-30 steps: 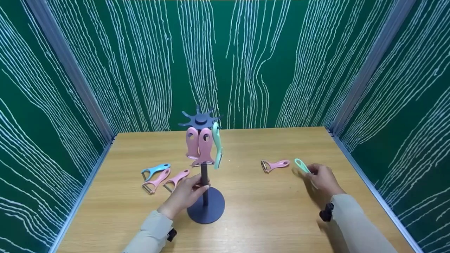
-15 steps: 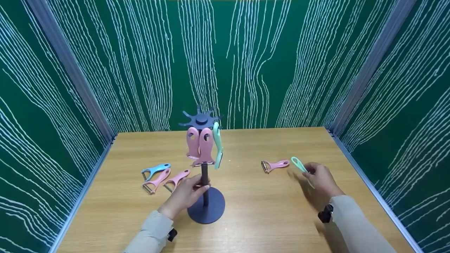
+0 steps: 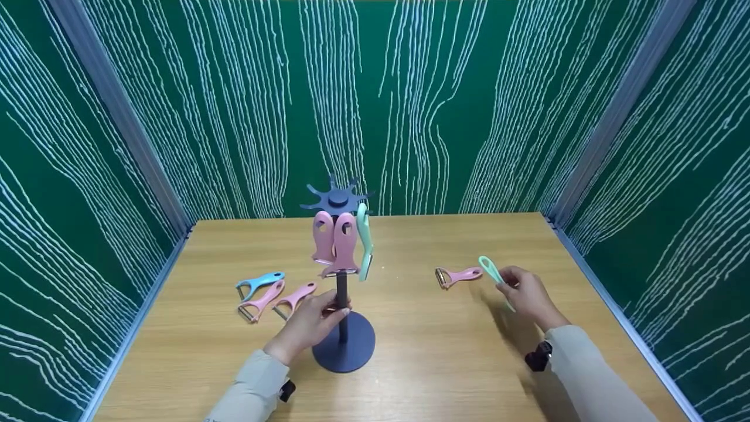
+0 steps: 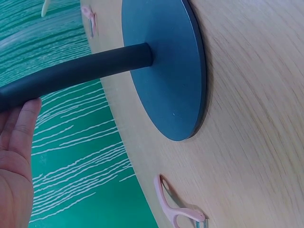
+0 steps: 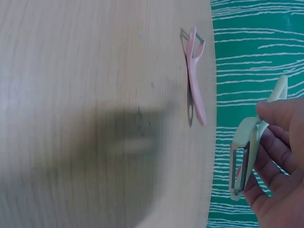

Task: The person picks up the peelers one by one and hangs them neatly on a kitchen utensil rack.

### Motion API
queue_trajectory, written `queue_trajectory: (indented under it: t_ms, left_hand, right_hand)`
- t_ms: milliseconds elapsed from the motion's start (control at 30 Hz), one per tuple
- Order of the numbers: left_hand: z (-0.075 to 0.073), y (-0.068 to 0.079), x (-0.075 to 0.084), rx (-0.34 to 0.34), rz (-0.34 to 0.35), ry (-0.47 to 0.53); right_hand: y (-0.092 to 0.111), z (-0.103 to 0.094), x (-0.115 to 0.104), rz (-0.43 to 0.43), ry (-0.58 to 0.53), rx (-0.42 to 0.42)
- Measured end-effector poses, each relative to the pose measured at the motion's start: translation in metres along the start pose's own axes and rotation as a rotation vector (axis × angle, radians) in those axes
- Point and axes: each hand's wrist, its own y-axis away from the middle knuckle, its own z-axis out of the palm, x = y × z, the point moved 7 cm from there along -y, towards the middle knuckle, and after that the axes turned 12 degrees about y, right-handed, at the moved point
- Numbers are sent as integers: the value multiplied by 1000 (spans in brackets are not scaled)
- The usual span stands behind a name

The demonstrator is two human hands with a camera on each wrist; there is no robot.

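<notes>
My left hand grips the post of a dark rack, low down above its round base. From the rack's star of hooks hang two pink peelers and a mint green one on the right. Raised over the table, a mint green peeler is pinched between thumb and fingers of my right hand. Its blade end shows in the right wrist view and its handle loop points up and away in the head view. Just left of it a pink peeler lies on the table.
Left of the rack, a blue peeler and two more pink peelers lie close together on the wooden table. Green walls with white wavy lines enclose the table at the back and sides.
My right hand has moved slightly left and up with the mint green peeler, bringing its loop close to the lying pink peeler. My left hand stays on the post.
</notes>
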Motion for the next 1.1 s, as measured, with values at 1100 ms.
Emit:
queue_trajectory:
  t_ms: [1100]
  left_hand:
    - [1, 0, 0, -5, 19, 6]
  right_hand:
    - [11, 5, -37, -162, -111, 47]
